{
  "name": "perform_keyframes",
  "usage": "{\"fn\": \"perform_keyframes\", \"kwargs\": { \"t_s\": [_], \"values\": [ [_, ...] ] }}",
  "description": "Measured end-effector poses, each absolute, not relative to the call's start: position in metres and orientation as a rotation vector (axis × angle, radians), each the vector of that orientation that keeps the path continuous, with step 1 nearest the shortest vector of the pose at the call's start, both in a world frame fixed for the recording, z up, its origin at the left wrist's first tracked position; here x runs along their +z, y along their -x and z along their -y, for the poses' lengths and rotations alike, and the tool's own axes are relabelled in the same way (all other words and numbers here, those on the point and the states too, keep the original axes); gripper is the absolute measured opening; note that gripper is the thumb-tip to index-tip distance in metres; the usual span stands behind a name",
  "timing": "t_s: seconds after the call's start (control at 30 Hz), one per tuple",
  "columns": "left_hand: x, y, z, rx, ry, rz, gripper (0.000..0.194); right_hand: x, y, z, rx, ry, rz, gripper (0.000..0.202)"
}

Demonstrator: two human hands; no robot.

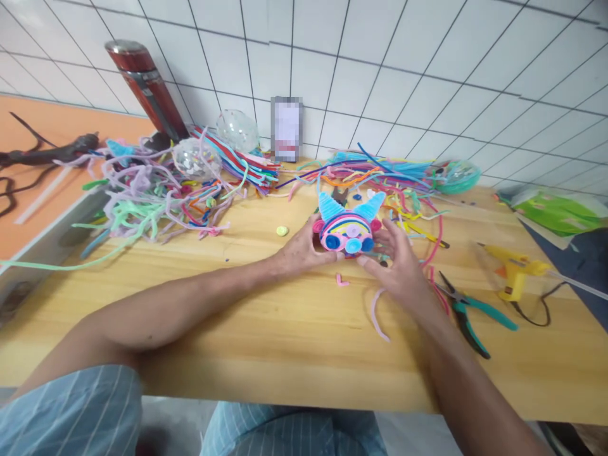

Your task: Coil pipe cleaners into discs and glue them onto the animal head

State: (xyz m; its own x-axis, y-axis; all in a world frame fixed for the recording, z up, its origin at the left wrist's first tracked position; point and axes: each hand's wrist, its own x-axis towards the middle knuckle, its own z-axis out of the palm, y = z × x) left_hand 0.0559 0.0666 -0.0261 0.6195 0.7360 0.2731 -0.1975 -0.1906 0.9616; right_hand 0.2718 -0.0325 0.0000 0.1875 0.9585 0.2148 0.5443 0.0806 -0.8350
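Between my two hands is a pipe-cleaner figure [350, 229] with blue pointed ears, a striped rainbow forehead, dark blue round eyes and a light blue nose. My left hand [306, 250] grips its left side, thumb at the lower edge. On the other side my right hand [392, 256] has its thumb against the bottom and its fingers around the right side. Close in front lies a small bent pink pipe-cleaner piece [341, 280]. A pale lilac strip [377, 316] curves by my right wrist. A yellow coil [282, 231] sits to the left.
Pliers [468, 310] and a yellow glue gun [515, 266] lie at the right. A tangle of pipe cleaners [142, 190] covers the left; bundles [380, 170] line the wall. A phone [287, 130] leans on the tiles, near a red thermos [147, 88] and clear balls [237, 130].
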Motion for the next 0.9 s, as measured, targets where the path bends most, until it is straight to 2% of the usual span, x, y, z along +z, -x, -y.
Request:
{"fn": "perform_keyframes", "kwargs": {
  "t_s": [0.13, 0.3, 0.57, 0.77, 0.9],
  "values": [
    [-0.034, -0.057, -0.066, 0.936, -1.519, -0.491, 0.085, -0.015, -0.267, 0.027, 0.587, 1.545, 1.41, 0.099],
    [-0.026, -0.056, -0.06, 0.882, -1.56, -0.555, 0.075, -0.024, -0.269, 0.026, 0.602, 1.519, 1.373, 0.095],
    [-0.021, -0.052, -0.059, 0.833, -1.524, -0.631, 0.072, -0.032, -0.261, 0.027, 0.593, 1.484, 1.329, 0.092],
    [-0.027, -0.053, -0.061, 0.93, -1.551, -0.55, 0.09, -0.032, -0.261, 0.026, 0.551, 1.479, 1.344, 0.093],
    [-0.028, -0.054, -0.063, 0.964, -1.583, -0.499, 0.082, -0.035, -0.264, 0.027, 0.541, 1.478, 1.363, 0.093]
  ]
}}
